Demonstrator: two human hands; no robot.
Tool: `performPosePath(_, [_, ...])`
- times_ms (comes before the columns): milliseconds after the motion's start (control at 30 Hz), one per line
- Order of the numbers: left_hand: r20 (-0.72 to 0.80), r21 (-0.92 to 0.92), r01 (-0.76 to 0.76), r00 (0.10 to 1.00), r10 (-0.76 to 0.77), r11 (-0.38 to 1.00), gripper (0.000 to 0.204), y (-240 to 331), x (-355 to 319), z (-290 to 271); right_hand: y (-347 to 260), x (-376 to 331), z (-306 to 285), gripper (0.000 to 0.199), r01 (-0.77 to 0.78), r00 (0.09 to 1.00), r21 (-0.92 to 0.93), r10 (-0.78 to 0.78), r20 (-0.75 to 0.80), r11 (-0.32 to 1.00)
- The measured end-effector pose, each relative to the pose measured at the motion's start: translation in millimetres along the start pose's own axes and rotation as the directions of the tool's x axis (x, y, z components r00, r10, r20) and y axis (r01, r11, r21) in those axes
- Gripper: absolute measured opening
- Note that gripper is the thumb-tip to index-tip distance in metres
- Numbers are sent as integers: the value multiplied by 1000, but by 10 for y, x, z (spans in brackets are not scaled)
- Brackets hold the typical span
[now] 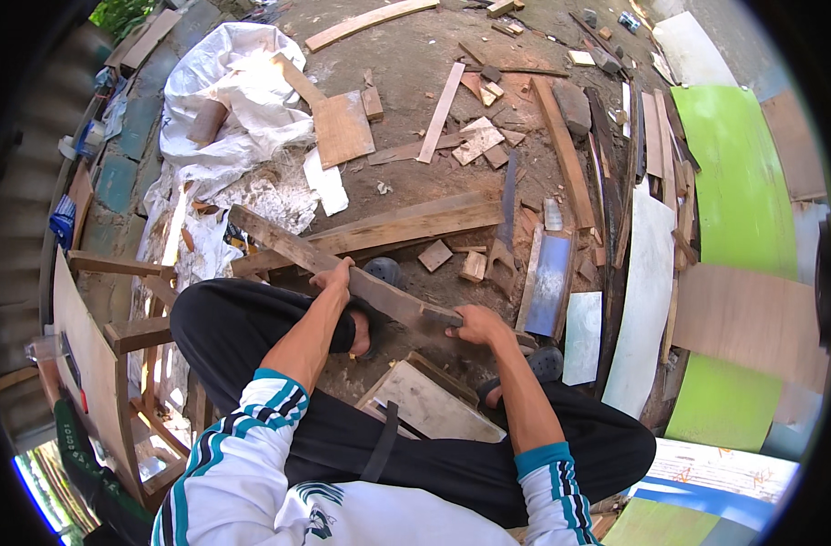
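Note:
A long, weathered wooden plank lies slantwise across in front of my legs, its far end up to the left. My left hand is closed round its middle. Nearer the plank's right end, my right hand grips it, fingers over the edge. Behind the plank lies a thick wooden beam. A handsaw rests on the ground beyond my right hand, handle toward me. Small wood blocks sit between beam and plank. Below the plank, between my legs, is a flat pale board.
A white sack lies far left, near a square board. Wood strips and scraps litter the ground ahead. Green sheets and pale panels line the right. At left stands a wooden frame; beyond it shows another person's dark sleeve.

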State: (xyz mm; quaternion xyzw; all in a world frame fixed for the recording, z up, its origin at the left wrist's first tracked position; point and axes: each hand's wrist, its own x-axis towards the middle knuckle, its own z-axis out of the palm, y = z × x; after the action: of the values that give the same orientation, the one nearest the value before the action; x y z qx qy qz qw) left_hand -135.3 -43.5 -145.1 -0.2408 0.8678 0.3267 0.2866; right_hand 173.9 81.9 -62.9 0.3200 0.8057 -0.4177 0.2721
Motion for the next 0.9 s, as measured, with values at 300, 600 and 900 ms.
performPosePath(300, [-194, -2, -287, 940, 282, 958, 120, 240, -281, -257, -17, 214, 493, 57, 108, 994, 146, -110, 7, 983])
performPosePath(600, [168, 141, -626, 779, 605, 767, 111, 737, -1050, 447, 116, -110, 596, 43, -62, 992, 399, 102, -78, 915])
performPosePath(900, [361, 128, -787, 604, 710, 604, 106, 716, -1594, 1167, 799, -791, 211, 40, -55, 814, 696, 436, -383, 715])
